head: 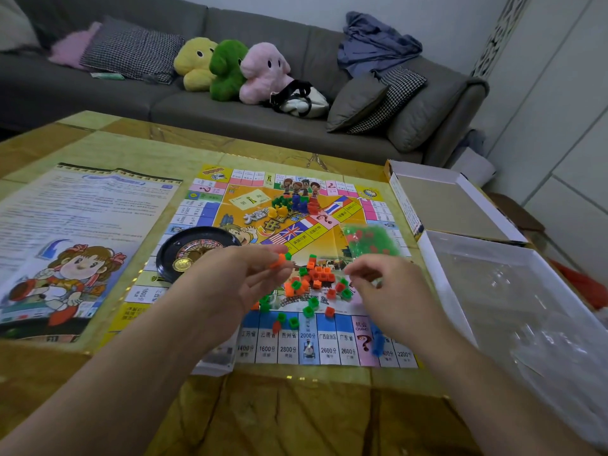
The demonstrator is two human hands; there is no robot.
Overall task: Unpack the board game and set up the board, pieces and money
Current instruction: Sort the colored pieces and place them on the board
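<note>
Head view: your left hand point(243, 284) is raised over the printed paper game board point(296, 268), grip narrow, thumb and fingertips pinching a small orange plastic cube and a green one point(281, 260). Your right hand point(391, 287) hovers low over the board's right side, fingers curled; a pale blur sits at the fingertips, and you cannot tell from this view whether it grips anything.

The task's things: a loose scatter of small orange, red and green hollow plastic house pieces point(312, 284) lies on the board between your hands, near its front edge. A clear plastic bag with more green and red pieces point(370, 240) lies just beyond the right hand. Stacked coloured tokens point(296, 202) stand at the board's centre. The black roulette-style spinner wheel point(194, 253) sits on the board's left part.

Handling, as judged: the cubes look very light, hard and smooth, so likely to skitter or roll if nudged. Take them one or two at a time by opposite flat faces, fingertip pinch. The board looks like thin creased paper; press lightly, do not drag across it. The bag is soft and slippery; hold it by its mouth.

The open white cardboard box halves point(460, 209) rest on the yellow-patterned worktop point(296, 413) at right.
</note>
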